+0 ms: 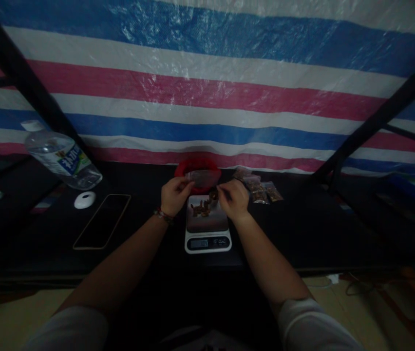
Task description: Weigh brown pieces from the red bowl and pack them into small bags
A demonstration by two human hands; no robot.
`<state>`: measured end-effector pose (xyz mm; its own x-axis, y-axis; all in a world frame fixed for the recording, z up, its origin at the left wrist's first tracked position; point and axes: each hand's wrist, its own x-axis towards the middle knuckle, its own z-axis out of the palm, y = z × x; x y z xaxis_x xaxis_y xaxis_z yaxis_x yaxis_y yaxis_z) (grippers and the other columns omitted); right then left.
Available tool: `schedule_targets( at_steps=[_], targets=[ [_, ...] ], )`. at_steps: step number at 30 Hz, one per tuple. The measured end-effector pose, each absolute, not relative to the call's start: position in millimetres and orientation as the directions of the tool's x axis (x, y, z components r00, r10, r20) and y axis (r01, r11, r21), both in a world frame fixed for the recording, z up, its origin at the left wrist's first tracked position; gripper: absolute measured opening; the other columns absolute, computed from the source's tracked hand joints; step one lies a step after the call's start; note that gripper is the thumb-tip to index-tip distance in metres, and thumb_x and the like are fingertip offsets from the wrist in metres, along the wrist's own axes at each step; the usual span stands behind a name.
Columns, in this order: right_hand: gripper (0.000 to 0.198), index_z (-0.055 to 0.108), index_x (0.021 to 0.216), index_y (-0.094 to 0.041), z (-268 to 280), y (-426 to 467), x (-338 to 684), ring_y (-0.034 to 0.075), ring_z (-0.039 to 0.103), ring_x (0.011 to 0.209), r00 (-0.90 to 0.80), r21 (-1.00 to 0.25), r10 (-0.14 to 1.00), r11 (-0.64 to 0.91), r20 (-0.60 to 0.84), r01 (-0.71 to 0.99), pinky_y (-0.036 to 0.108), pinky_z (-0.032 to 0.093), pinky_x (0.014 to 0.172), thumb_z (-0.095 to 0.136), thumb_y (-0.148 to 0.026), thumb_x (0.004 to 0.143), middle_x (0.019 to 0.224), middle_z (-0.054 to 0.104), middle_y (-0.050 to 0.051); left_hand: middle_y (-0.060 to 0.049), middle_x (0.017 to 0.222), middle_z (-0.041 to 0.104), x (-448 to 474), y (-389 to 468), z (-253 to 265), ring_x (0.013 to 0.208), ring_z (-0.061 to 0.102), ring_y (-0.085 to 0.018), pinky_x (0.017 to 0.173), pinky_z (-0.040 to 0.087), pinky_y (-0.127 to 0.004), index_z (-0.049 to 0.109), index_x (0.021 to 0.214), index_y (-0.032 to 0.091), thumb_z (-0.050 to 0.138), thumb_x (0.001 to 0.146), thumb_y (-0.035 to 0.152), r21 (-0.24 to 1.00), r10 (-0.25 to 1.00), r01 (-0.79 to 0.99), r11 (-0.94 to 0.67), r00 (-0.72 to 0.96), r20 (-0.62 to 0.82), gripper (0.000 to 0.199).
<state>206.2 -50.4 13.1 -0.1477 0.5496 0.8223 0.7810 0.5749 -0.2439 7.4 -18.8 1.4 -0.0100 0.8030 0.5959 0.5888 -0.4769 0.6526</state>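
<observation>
My left hand (173, 196) pinches one end of a small clear plastic bag (203, 178), held over the front of a red basin (181, 168). At the bag's other end, my right hand (234, 199) has thumb and finger pinched at its corner. Just below, a white digital kitchen scale (208, 248) carries a loose pile of small brown dried pieces (202, 208). A round brown piece (213, 196) lies by the right fingertips. The scale's display is lit, but its digits are too dim to read.
Several filled clear bags (258, 189) lie to the right of the scale. On the left are a phone (103, 222), a white earbud case (84, 200) and a plastic bottle (61, 156). Striped sheeting (207, 87) hangs behind the black table (295, 234), between dark metal bars (375, 119).
</observation>
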Motion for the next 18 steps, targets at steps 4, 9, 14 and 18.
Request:
schedule_targets(
  at_steps=[4,9,14,18],
  targets=[
    [0.024,0.065,0.107,-0.022,10,-54,194,0.016,0.063,0.087,-0.360,-0.210,0.581,0.692,0.729,0.691,0.029,0.050,0.082,0.048,-0.028,0.091,0.097,0.069,0.005,-0.005,0.076,0.070,13,-23,-2,0.065,0.064,-0.015,0.061,0.050,-0.025,0.068,0.090,0.015,0.056,0.083,0.043,0.735,0.861,0.503,-0.455,0.036,0.508,0.031],
    [0.034,0.056,0.123,-0.024,11,-52,187,0.017,0.059,0.106,-0.341,-0.263,0.567,0.728,0.750,0.633,0.032,0.050,0.092,0.049,-0.026,0.090,0.115,0.064,0.007,-0.006,0.076,0.071,15,-30,-4,0.062,0.064,-0.015,0.059,0.049,-0.025,0.069,0.095,0.014,0.051,0.087,0.038,0.664,0.768,0.404,-0.629,0.192,0.611,0.031],
    [0.037,0.055,0.125,-0.022,9,-48,189,0.018,0.058,0.107,-0.328,-0.257,0.506,0.777,0.797,0.575,0.034,0.051,0.093,0.050,-0.019,0.088,0.115,0.063,0.009,-0.005,0.071,0.069,16,-33,1,0.063,0.064,-0.014,0.060,0.050,-0.023,0.069,0.083,0.014,0.049,0.087,0.029,0.544,0.659,0.380,-0.748,0.330,0.676,0.025],
    [0.040,0.054,0.125,-0.023,9,-49,188,0.018,0.058,0.106,-0.357,-0.240,0.479,0.805,0.802,0.543,0.035,0.052,0.092,0.048,-0.014,0.087,0.114,0.063,0.008,-0.006,0.078,0.071,17,-30,1,0.071,0.066,-0.015,0.067,0.052,-0.024,0.070,0.080,0.016,0.055,0.085,0.027,0.497,0.611,0.375,-0.782,0.309,0.729,0.019]
  ],
)
